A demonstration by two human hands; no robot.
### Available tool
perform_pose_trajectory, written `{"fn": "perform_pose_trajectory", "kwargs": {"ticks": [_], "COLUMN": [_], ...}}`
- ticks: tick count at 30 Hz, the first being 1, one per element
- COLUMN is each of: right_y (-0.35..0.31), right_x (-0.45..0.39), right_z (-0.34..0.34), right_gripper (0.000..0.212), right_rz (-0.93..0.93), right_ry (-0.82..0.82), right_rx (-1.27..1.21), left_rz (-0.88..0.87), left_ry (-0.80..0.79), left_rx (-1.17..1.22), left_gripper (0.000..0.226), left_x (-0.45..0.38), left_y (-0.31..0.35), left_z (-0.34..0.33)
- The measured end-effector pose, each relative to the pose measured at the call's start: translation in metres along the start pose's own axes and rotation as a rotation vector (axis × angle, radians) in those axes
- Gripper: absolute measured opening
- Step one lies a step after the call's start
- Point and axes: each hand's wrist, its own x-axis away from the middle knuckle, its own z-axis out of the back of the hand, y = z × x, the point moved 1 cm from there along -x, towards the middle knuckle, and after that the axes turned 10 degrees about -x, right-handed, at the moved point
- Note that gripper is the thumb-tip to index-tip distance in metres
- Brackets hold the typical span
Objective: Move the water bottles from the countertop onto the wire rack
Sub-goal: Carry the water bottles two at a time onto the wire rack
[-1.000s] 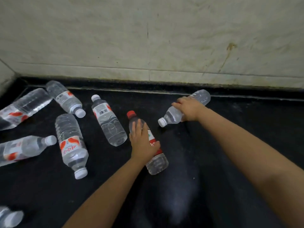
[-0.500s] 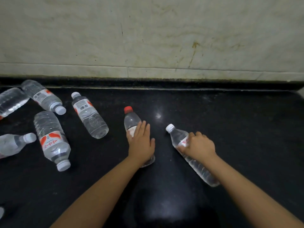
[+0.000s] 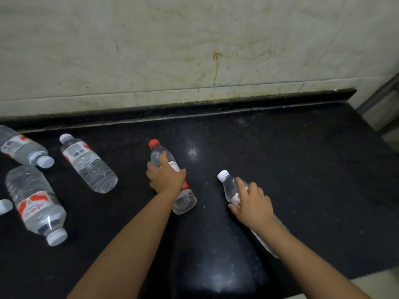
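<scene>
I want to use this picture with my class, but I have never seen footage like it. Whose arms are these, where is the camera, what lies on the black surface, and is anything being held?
No machine here: a person wears one wide-angle camera on the head, looking forward and down, so both arms reach in from below. The left hand grips a red-capped bottle; the right hand grips a white-capped bottle. Both bottles lie on their sides on the black countertop. Further left lie three more white-capped bottles on their sides, and another cap shows at the picture's edge. Behind runs a stained pale wall. No wire rack can be made out.
</scene>
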Motion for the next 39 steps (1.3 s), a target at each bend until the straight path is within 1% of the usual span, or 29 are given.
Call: {"fn": "perform_pose_trajectory", "kwargs": {"ticks": [2, 6, 10, 13, 16, 19, 23, 24, 26, 27, 29, 33, 35, 37, 39], "right_y": [0.000, 0.000, 0.002, 0.008, 0.023, 0.049, 0.105, 0.123, 0.163, 0.183, 0.223, 0.299, 0.333, 0.364, 0.393], "right_x": [-0.004, -0.007, -0.007, -0.006, 0.000, 0.012, 0.036, 0.044, 0.063, 0.074, 0.096, 0.140, 0.159, 0.174, 0.180], "right_z": [0.001, 0.001, 0.000, 0.005, 0.016, 0.036, 0.071, 0.083, 0.113, 0.130, 0.164, 0.223, 0.250, 0.276, 0.298], "right_gripper": [0.077, 0.076, 0.074, 0.073, 0.072, 0.072, 0.073, 0.073, 0.074, 0.075, 0.075, 0.078, 0.082, 0.087, 0.086], "right_rz": [-0.025, -0.008, 0.015, 0.022, 0.026, 0.020, 0.051, 0.063, 0.082, 0.091, 0.112, 0.150, 0.145, 0.147, 0.158], "right_ry": [-0.012, 0.001, 0.012, 0.002, 0.047, 0.140, 0.263, 0.301, 0.389, 0.443, 0.556, 0.783, 0.875, 0.964, 1.044], "right_rx": [-0.019, -0.016, -0.044, -0.084, -0.149, -0.242, -0.326, -0.350, -0.391, -0.404, -0.409, -0.437, -0.445, -0.427, -0.416], "left_rz": [0.017, -0.022, -0.050, -0.141, -0.316, -0.511, -0.681, -0.746, -0.923, -0.974, -1.019, -1.116, -1.171, -1.239, -1.311], "left_ry": [-0.051, -0.025, -0.029, -0.055, -0.022, 0.057, 0.160, 0.207, 0.376, 0.443, 0.504, 0.545, 0.555, 0.609, 0.664], "left_rx": [0.072, 0.001, -0.020, -0.039, -0.101, -0.184, -0.242, -0.242, -0.249, -0.245, -0.194, -0.057, -0.018, -0.003, -0.001], "left_gripper": [0.076, 0.077, 0.076, 0.075, 0.074, 0.072, 0.070, 0.072, 0.082, 0.086, 0.087, 0.085, 0.085, 0.084, 0.084], "left_x": [-0.004, -0.009, -0.009, 0.006, 0.034, 0.067, 0.122, 0.138, 0.172, 0.190, 0.230, 0.304, 0.332, 0.355, 0.370], "left_y": [0.001, 0.004, -0.002, -0.002, 0.010, 0.037, 0.092, 0.108, 0.142, 0.160, 0.198, 0.271, 0.308, 0.344, 0.378], "left_z": [-0.007, -0.012, -0.012, -0.014, -0.021, -0.029, -0.039, -0.042, -0.054, -0.063, -0.080, -0.114, -0.124, -0.130, -0.133]}}
